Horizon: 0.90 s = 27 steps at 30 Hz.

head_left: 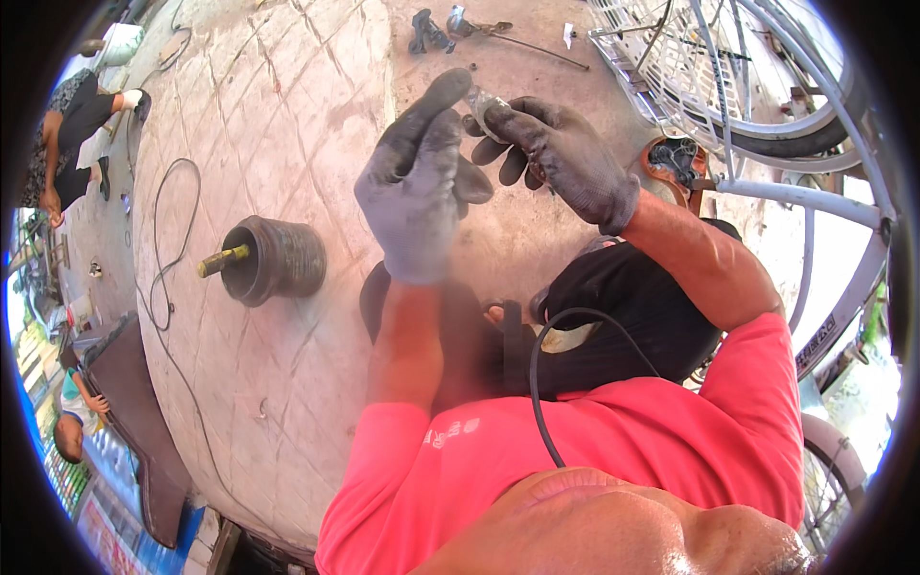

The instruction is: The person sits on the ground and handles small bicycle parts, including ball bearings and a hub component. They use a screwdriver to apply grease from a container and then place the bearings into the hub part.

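Note:
My right hand (561,158), in a dark grey glove, pinches a small pale, translucent, crumpled item (489,107) between thumb and forefinger, its other fingers curled apart beneath. My left hand (417,187), in a lighter grey glove with dark stains, is just left of it, forefinger stretched up beside the item and thumb out to the right; I see nothing held in it. Whether its fingertip touches the item I cannot tell.
A dark metal cylinder (287,259) with a yellow handle, cable (196,192) and dark tools (431,34) lie on the floor. At right are a bicycle (786,192) and orange container (663,161). Two other people (72,144) (72,431) are at the left edge.

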### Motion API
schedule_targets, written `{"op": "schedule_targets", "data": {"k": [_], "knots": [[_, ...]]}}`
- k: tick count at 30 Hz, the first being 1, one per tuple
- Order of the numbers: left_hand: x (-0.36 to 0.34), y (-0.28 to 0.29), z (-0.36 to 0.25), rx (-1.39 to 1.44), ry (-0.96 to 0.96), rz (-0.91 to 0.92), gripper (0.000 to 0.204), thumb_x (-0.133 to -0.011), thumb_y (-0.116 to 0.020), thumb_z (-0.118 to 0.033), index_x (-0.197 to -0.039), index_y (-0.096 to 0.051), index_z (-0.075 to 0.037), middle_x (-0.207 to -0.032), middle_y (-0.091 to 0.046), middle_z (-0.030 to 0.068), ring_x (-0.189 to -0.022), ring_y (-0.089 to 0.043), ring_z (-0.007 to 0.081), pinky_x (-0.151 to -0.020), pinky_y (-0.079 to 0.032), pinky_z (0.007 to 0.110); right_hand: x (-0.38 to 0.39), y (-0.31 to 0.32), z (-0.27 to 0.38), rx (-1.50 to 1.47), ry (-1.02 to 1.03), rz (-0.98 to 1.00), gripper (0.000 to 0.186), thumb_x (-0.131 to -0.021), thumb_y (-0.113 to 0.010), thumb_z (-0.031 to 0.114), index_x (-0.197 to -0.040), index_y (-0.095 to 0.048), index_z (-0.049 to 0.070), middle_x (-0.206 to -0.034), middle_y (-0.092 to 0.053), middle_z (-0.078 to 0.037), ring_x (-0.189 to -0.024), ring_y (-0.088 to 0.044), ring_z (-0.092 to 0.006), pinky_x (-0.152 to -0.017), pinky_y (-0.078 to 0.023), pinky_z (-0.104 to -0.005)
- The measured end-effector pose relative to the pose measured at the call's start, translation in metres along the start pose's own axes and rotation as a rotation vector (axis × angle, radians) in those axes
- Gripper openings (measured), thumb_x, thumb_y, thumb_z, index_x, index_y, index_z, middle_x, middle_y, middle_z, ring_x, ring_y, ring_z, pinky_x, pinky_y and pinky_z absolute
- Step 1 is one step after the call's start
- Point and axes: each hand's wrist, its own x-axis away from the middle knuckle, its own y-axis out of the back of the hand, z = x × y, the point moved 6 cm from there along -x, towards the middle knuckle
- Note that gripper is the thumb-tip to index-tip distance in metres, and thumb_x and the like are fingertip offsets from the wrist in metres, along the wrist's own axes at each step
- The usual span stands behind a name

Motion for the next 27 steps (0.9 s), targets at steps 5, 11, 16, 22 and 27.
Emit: {"op": "schedule_targets", "data": {"k": [5, 11, 16, 22, 27], "knots": [[0.003, -0.002, 0.007, -0.068, -0.164, 0.074, 0.037, -0.101, -0.068, -0.015, -0.132, -0.065, 0.005, -0.127, -0.071, 0.0111, -0.074, -0.067, 0.0089, -0.072, -0.057, 0.023, 0.000, -0.002, -0.001, 0.009, 0.007, 0.008, 0.058, -0.103, -0.057, 0.054, -0.114, -0.069, -0.002, -0.094, -0.071, -0.006, -0.077, -0.064, -0.0119, -0.065, -0.050, -0.0265], [0.010, -0.012, 0.000, -0.317, -0.319, 0.053, 0.034, -0.100, -0.062, -0.001, -0.134, -0.065, 0.005, -0.122, -0.073, 0.0126, -0.095, -0.068, 0.0115, -0.082, -0.055, 0.025, 0.002, 0.001, -0.002, 0.046, 0.051, 0.019, 0.057, -0.103, -0.056, 0.053, -0.115, -0.070, -0.001, -0.087, -0.068, -0.005, -0.075, -0.061, -0.0102, -0.063, -0.051, -0.0267], [0.008, -0.009, -0.002, -0.386, -0.515, 0.089, 0.036, -0.098, -0.060, 0.005, -0.133, -0.067, 0.003, -0.118, -0.074, 0.0133, -0.093, -0.068, 0.0113, -0.081, -0.055, 0.025, 0.003, 0.000, 0.003, 0.077, 0.064, 0.027, 0.056, -0.104, -0.055, 0.053, -0.113, -0.071, 0.000, -0.085, -0.067, -0.005, -0.075, -0.060, -0.0101, -0.063, -0.051, -0.0268], [0.000, 0.004, 0.003, -0.307, -0.480, 0.088, 0.035, -0.098, -0.061, 0.003, -0.132, -0.067, 0.003, -0.110, -0.075, 0.0111, -0.092, -0.069, 0.0120, -0.079, -0.057, 0.025, -0.001, -0.009, 0.004, 0.077, 0.050, 0.035, 0.052, -0.105, -0.055, 0.049, -0.117, -0.069, 0.000, -0.091, -0.069, -0.005, -0.077, -0.063, -0.0110, -0.065, -0.052, -0.0272], [0.010, -0.014, 0.015, 0.093, -0.040, 0.116, 0.045, -0.102, -0.057, 0.001, -0.146, -0.053, 0.005, -0.111, -0.070, 0.0129, -0.085, -0.069, 0.0167, -0.073, -0.060, 0.027, -0.012, -0.015, -0.020, -0.385, 0.175, 0.103, 0.044, -0.106, -0.057, 0.041, -0.120, -0.065, 0.000, -0.107, -0.072, -0.009, -0.087, -0.068, -0.0146, -0.074, -0.054, -0.0285]]}}
